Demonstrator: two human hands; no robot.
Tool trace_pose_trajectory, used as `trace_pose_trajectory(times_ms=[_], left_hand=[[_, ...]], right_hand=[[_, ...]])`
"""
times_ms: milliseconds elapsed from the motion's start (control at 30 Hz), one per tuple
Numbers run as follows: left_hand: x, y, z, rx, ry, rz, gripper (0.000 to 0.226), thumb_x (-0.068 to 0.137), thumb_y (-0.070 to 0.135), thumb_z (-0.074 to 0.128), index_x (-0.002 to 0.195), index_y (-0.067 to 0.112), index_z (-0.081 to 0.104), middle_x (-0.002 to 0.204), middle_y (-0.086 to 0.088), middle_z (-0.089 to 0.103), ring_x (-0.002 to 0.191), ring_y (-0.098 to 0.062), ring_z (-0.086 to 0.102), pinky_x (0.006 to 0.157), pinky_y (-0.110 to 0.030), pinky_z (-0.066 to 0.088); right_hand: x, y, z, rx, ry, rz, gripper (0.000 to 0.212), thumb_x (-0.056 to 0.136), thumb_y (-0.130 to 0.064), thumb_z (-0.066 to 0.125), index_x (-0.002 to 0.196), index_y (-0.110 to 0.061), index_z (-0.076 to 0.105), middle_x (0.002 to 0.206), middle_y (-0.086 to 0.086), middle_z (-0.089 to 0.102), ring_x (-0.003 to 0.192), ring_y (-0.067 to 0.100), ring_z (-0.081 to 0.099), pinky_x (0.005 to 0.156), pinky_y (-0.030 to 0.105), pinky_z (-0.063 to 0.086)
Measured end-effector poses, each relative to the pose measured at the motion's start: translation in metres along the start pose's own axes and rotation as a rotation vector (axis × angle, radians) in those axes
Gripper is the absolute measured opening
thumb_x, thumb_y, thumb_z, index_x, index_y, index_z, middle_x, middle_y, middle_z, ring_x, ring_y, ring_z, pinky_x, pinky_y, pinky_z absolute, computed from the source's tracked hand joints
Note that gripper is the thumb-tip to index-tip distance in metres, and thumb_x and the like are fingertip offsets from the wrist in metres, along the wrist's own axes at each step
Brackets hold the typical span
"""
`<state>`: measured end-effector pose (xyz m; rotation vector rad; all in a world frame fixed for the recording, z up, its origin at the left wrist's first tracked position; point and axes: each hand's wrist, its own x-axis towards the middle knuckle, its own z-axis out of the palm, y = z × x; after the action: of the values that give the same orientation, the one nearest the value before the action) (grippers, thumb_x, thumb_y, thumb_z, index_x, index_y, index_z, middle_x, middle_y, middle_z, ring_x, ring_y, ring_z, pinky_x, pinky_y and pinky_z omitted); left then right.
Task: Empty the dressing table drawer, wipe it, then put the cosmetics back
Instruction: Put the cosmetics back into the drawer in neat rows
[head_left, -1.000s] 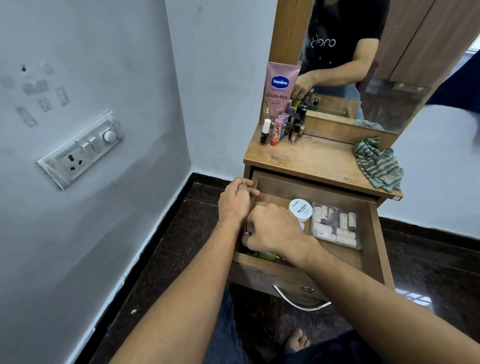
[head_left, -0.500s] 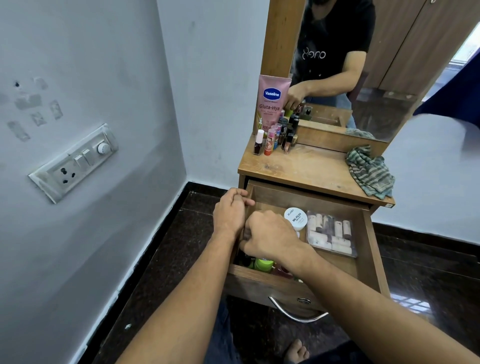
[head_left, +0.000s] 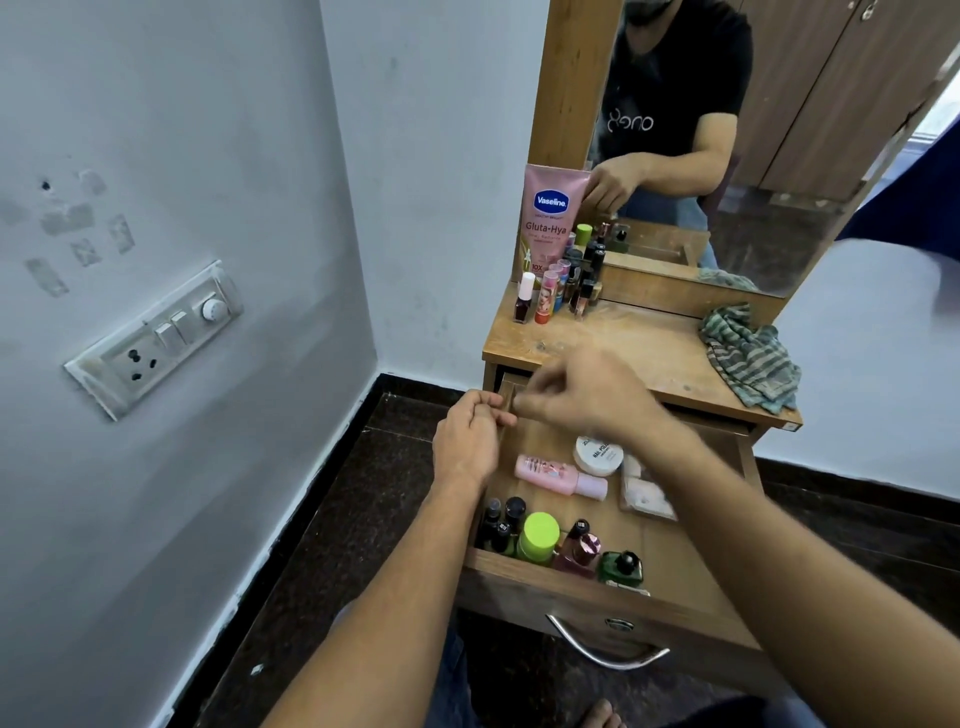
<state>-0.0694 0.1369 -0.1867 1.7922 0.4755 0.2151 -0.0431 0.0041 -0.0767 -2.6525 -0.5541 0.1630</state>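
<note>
now right hand (head_left: 582, 395) up off the bottles (head_left: 540, 535), over the drawer (head_left: 545, 584)

Seen in reflection, a black short-sleeved T-shirt (head_left: 675, 78) with pale lettering across the chest; blue jeans (head_left: 460, 686), bare forearms (head_left: 363, 623), one bare foot (head_left: 600, 714).

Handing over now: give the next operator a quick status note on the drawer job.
Hands: left hand grips the left wall of the open drawer; right hand is blurred above it, grasp unclear.
In the drawer: pink bottle, white jar, green-capped bottle, small dark bottles.
On the tabletop: Vaseline tube, lipsticks, striped cloth.
Done: drawer partly emptied, it seems.
Left: empty the rest, wipe, refill.
</note>
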Motion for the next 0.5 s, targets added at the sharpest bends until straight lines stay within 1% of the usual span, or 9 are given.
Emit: trace_pose_trajectory(times_ms=[67, 100, 167, 233, 300, 367, 500], left_hand=[[0.001, -0.002, 0.001, 0.001, 0.000, 0.003, 0.030, 0.097, 0.017, 0.039, 0.098, 0.026, 0.067, 0.076, 0.018, 0.074, 0.081, -0.014, 0.061, 0.092, -0.042, 0.051], [0.002, -0.002, 0.002, 0.007, 0.002, 0.003, 0.030, 0.097, 0.017, 0.039, 0.098, 0.026, 0.067, 0.076, 0.018, 0.074, 0.083, -0.013, 0.061, 0.093, -0.042, 0.051], [0.001, -0.003, 0.002, 0.015, 0.007, 0.008, 0.030, 0.097, 0.016, 0.038, 0.100, 0.026, 0.067, 0.077, 0.018, 0.074, 0.092, -0.010, 0.063, 0.096, -0.041, 0.049], [0.001, -0.003, 0.002, 0.017, 0.008, 0.017, 0.031, 0.097, 0.016, 0.038, 0.100, 0.027, 0.067, 0.077, 0.018, 0.074, 0.096, -0.008, 0.063, 0.098, -0.040, 0.048], [0.001, -0.004, 0.002, 0.013, 0.010, 0.024, 0.031, 0.097, 0.015, 0.038, 0.099, 0.027, 0.067, 0.077, 0.018, 0.074, 0.096, -0.006, 0.063, 0.099, -0.039, 0.047], [0.001, -0.005, 0.003, 0.007, 0.015, 0.033, 0.031, 0.096, 0.014, 0.039, 0.098, 0.027, 0.067, 0.077, 0.017, 0.074, 0.096, -0.005, 0.063, 0.099, -0.039, 0.047], [0.003, -0.008, 0.005, 0.015, 0.014, 0.048, 0.031, 0.095, 0.014, 0.041, 0.097, 0.028, 0.068, 0.077, 0.019, 0.073, 0.096, -0.005, 0.064, 0.099, -0.040, 0.047]], right_hand=[[0.031, 0.007, -0.020, 0.006, 0.212, 0.005, 0.015, 0.088, -0.039, 0.069, 0.095, -0.028, 0.077, 0.085, -0.011, 0.072, 0.082, 0.013, 0.068, 0.079, 0.033, 0.058], [0.047, 0.008, -0.027, 0.004, 0.296, 0.022, 0.019, 0.090, -0.038, 0.067, 0.103, -0.028, 0.076, 0.090, -0.009, 0.073, 0.085, 0.013, 0.067, 0.081, 0.034, 0.058], [0.076, 0.011, -0.036, -0.004, 0.409, 0.042, 0.024, 0.092, -0.035, 0.064, 0.113, -0.027, 0.074, 0.101, -0.005, 0.074, 0.094, 0.018, 0.068, 0.083, 0.037, 0.058], [0.098, 0.010, -0.037, -0.054, 0.457, 0.057, 0.025, 0.093, -0.030, 0.061, 0.114, -0.026, 0.073, 0.106, -0.002, 0.074, 0.099, 0.022, 0.066, 0.080, 0.036, 0.056], [0.112, 0.011, -0.034, -0.116, 0.472, 0.067, 0.024, 0.092, -0.026, 0.059, 0.111, -0.024, 0.073, 0.106, 0.001, 0.073, 0.100, 0.026, 0.065, 0.075, 0.032, 0.050], [0.120, 0.011, -0.030, -0.152, 0.484, 0.084, 0.023, 0.092, -0.027, 0.059, 0.109, -0.024, 0.074, 0.107, 0.002, 0.072, 0.100, 0.029, 0.065, 0.072, 0.032, 0.045], [0.128, 0.011, -0.026, -0.181, 0.505, 0.093, 0.021, 0.092, -0.029, 0.063, 0.106, -0.021, 0.076, 0.109, 0.005, 0.070, 0.101, 0.031, 0.065, 0.072, 0.032, 0.043]])
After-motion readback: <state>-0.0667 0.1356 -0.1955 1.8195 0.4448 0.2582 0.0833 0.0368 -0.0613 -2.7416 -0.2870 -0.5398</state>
